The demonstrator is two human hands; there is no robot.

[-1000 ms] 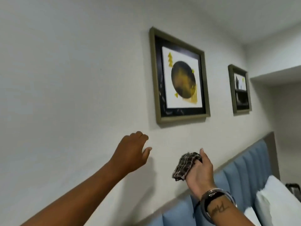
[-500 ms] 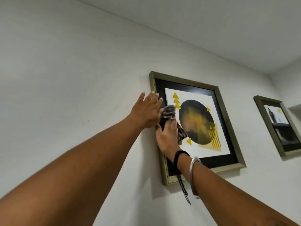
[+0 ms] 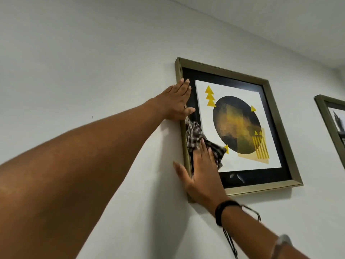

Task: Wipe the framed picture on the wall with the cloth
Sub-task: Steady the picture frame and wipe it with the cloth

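Observation:
The framed picture [image 3: 246, 116] hangs on the white wall: a dull gold frame, black mat, white print with a dark circle and yellow triangles. My left hand [image 3: 177, 103] lies flat with fingers together on the frame's upper left edge, holding nothing. My right hand [image 3: 201, 174] presses a dark checked cloth [image 3: 196, 135] flat against the glass at the lower left part of the picture, its thumb spread out over the frame's left edge. Part of the cloth sticks out above and to the right of the fingers.
A second framed picture [image 3: 334, 126] hangs further right on the same wall, cut off by the image edge. The ceiling [image 3: 261, 19] runs close above. Bare white wall [image 3: 74, 71] spreads to the left and below the frames.
My right hand slid the cloth down the left side of the picture. My left hand shifted from just beside the frame onto its upper left edge. The view moved closer.

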